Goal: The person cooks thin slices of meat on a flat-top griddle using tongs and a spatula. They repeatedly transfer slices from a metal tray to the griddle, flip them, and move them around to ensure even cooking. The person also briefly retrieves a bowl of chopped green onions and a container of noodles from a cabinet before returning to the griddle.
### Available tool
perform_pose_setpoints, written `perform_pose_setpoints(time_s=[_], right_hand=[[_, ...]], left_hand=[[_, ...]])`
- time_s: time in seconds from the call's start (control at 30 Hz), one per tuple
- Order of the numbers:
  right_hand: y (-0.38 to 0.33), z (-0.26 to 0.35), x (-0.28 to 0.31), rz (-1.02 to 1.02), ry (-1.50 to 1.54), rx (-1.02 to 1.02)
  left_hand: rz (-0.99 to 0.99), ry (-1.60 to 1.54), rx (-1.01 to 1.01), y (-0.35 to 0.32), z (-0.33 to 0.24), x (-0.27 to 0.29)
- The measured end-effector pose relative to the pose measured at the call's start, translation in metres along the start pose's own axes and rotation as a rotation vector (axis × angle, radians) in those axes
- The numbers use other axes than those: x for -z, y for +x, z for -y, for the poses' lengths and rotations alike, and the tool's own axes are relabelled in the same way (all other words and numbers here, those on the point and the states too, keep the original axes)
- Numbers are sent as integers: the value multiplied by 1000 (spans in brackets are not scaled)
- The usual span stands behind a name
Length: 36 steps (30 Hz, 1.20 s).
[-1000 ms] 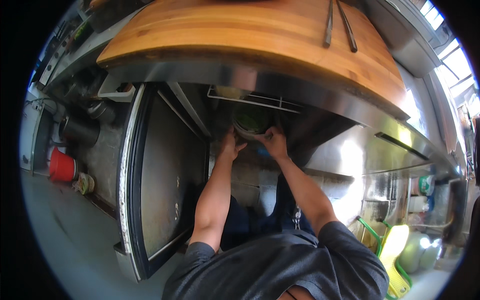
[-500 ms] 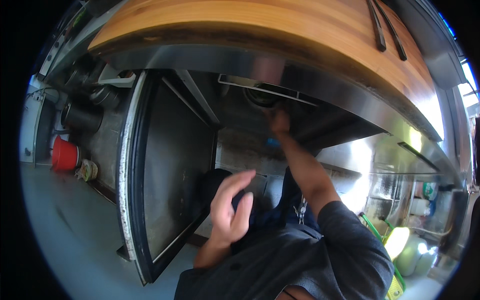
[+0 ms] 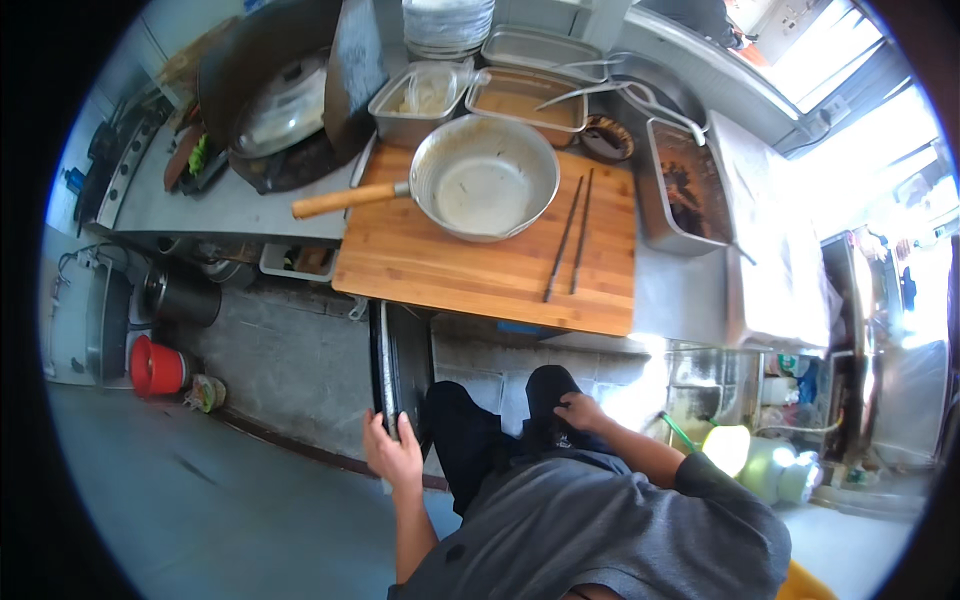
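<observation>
My left hand (image 3: 393, 455) is closed on the edge of an under-counter fridge door (image 3: 391, 365), fingers on one side and thumb on the other. The door stands ajar, seen nearly edge-on below the worktop. Over my right thigh is my right hand (image 3: 582, 412), its fingers curled in; whatever they may hold is hidden. A pan (image 3: 484, 190) with a wooden handle rests on the wooden cutting board (image 3: 450, 270), apart from both hands. Right of it lies a pair of dark chopsticks (image 3: 568, 240).
Metal trays (image 3: 528, 105), stacked plates (image 3: 448, 25) and a dark sauce bowl (image 3: 606, 138) line the back. A lidded wok (image 3: 290, 105) stands at the left. A red bucket (image 3: 157, 367) and a dark pot (image 3: 182, 292) are low on the left; a stool's green leg (image 3: 678, 430) is at right.
My right hand has come out of the fridge to my thigh. The left hand has moved onto the door, which has swung nearer to closed. My view has lifted, showing the worktop.
</observation>
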State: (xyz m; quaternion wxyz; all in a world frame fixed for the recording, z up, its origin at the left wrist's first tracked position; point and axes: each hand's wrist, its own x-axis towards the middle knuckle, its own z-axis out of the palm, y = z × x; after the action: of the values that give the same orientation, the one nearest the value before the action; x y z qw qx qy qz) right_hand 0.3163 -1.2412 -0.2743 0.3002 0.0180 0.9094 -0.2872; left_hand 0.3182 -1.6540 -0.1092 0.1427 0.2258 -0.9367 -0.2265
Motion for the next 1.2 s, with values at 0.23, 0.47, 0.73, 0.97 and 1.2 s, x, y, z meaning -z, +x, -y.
perform_pose_setpoints(time_s=[0.23, 0.47, 0.73, 0.97, 1.2], right_hand=[[-179, 13, 151, 26, 185, -433], [-297, -8, 179, -271, 505, -645], [-382, -65, 96, -294, 925, -831], [-376, -198, 0, -203, 654, -628], [-327, -101, 167, -251, 884, -584]], left_hand=[[933, 184, 91, 1, -61, 35], [1316, 255, -337, 18, -204, -39], [1256, 407, -489, 48, -262, -130], [1405, -289, 64, 68, -324, -70], [-58, 23, -491, 358, -403, 19]])
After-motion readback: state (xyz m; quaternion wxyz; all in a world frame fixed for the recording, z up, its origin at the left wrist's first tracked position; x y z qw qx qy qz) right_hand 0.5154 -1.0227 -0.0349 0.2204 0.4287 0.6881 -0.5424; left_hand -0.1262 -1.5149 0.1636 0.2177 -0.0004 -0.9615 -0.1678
